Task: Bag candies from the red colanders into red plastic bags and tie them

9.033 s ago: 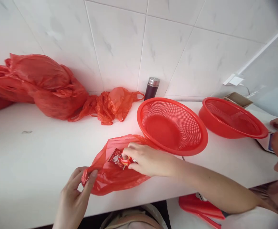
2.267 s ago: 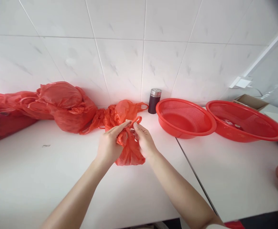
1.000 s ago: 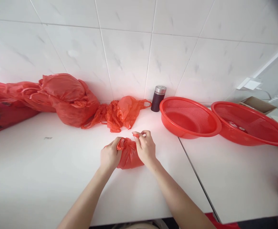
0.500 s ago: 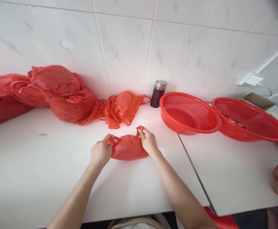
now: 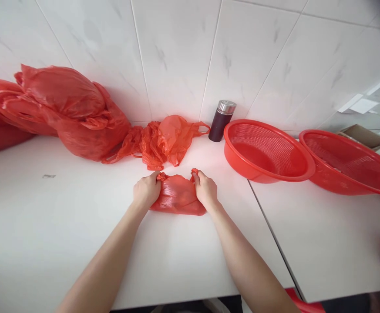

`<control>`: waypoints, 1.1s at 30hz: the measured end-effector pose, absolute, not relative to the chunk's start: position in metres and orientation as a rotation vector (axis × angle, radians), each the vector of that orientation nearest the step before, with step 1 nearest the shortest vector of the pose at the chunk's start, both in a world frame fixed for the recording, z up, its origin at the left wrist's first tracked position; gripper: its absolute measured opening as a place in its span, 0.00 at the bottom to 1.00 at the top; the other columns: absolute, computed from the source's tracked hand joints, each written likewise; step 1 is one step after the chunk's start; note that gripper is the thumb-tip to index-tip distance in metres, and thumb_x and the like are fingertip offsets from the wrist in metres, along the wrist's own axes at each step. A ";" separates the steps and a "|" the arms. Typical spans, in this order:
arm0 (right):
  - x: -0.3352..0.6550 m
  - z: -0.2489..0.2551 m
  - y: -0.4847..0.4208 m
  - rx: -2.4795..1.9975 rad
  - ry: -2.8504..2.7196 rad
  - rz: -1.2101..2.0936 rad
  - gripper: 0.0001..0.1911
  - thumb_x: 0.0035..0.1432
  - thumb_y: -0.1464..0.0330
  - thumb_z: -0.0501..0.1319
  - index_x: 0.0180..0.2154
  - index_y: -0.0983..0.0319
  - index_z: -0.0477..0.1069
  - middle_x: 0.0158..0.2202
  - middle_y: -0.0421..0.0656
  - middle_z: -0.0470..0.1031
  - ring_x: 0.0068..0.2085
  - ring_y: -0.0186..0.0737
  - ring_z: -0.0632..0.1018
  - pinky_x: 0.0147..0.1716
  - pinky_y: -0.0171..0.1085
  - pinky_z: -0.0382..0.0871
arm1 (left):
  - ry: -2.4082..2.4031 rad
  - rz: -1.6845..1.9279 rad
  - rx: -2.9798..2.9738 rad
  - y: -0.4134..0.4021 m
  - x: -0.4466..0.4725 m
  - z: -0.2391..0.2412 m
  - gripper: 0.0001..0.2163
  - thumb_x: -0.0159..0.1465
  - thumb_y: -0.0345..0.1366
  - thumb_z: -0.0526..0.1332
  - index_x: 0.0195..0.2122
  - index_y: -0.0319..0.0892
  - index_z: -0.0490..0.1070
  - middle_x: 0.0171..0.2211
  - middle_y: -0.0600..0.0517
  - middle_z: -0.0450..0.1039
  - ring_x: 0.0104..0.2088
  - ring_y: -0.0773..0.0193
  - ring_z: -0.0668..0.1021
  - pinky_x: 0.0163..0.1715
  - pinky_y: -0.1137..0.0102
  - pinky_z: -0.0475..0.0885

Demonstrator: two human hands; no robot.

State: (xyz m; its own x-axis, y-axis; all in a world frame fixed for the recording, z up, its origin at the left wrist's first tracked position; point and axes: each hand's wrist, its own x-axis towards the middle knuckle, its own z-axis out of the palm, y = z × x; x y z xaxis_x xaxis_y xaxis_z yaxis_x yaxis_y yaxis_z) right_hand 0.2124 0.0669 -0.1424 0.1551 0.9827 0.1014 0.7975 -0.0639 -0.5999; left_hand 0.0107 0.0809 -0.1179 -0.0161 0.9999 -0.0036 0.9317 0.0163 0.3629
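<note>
Left hand (image 5: 146, 190) and right hand (image 5: 206, 187) are clenching a red bag (image 5: 178, 195) by opposite corners, seemingly to hold it taut

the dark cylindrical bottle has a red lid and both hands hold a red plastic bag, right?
Not quite: in the head view, the dark cylindrical bottle has a silver lid. The left hand and right hand do hold a red plastic bag.

Your left forearm (image 5: 106, 258) and right forearm (image 5: 247, 256), both bare, extend forward and converge. Your left hand (image 5: 146, 191) and right hand (image 5: 206, 189) are nearly level with each other and set apart. On both, the fingers are curled into a closed grip. Your wrists are nearly straight.
</note>
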 end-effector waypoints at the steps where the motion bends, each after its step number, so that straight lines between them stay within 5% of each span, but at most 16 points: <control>1: 0.213 -0.142 0.067 -1.909 -1.684 0.463 0.20 0.69 0.57 0.43 0.41 0.56 0.71 0.28 0.41 0.75 0.29 0.40 0.74 0.29 0.35 0.58 | 2.049 0.365 2.010 0.081 0.011 -0.120 0.19 0.63 0.34 0.48 0.51 0.48 0.72 0.39 0.41 0.79 0.39 0.47 0.80 0.36 0.61 0.68; 6: 0.209 -0.135 0.057 -1.888 -1.646 0.555 0.22 0.68 0.53 0.43 0.45 0.55 0.70 0.34 0.41 0.77 0.36 0.42 0.77 0.34 0.37 0.63 | 2.086 0.327 2.043 0.078 0.012 -0.129 0.17 0.63 0.34 0.49 0.46 0.48 0.75 0.36 0.41 0.79 0.35 0.46 0.80 0.34 0.61 0.68; 10: 0.201 -0.129 0.043 -1.712 -1.719 0.660 0.22 0.59 0.51 0.58 0.52 0.51 0.67 0.44 0.39 0.77 0.45 0.42 0.76 0.43 0.40 0.66 | 2.065 0.404 2.060 0.074 0.011 -0.130 0.15 0.62 0.34 0.50 0.43 0.46 0.75 0.33 0.42 0.78 0.33 0.47 0.79 0.33 0.60 0.68; 17: 0.201 -0.134 0.042 -1.637 -1.764 0.739 0.16 0.56 0.63 0.63 0.48 0.49 0.69 0.44 0.35 0.78 0.42 0.41 0.78 0.43 0.41 0.67 | 1.787 0.783 2.233 0.069 0.011 -0.127 0.15 0.64 0.30 0.48 0.47 0.44 0.70 0.55 0.46 0.70 0.54 0.55 0.70 0.53 0.62 0.64; 23: 0.201 -0.136 0.043 -1.641 -1.703 0.780 0.16 0.57 0.63 0.61 0.48 0.49 0.70 0.44 0.35 0.78 0.42 0.41 0.78 0.44 0.41 0.68 | 1.552 0.608 2.266 0.066 0.014 -0.127 0.13 0.62 0.28 0.48 0.42 0.48 0.68 0.38 0.53 0.78 0.33 0.62 0.78 0.34 0.72 0.70; 33: 0.202 -0.135 0.046 -1.688 -1.787 0.744 0.12 0.59 0.63 0.59 0.46 0.48 0.71 0.41 0.34 0.79 0.40 0.40 0.78 0.42 0.39 0.68 | 1.857 0.228 2.241 0.068 0.020 -0.130 0.14 0.62 0.30 0.48 0.45 0.46 0.70 0.28 0.46 0.77 0.28 0.52 0.78 0.28 0.66 0.66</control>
State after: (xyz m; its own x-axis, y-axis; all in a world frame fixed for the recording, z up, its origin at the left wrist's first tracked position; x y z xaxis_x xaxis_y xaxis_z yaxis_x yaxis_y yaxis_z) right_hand 0.2018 0.0456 -0.1351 -0.0458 0.9986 0.0270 0.6842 0.0510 -0.7275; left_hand 0.0199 0.0684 -0.1296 0.1886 0.9818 -0.0221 0.9474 -0.1760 0.2672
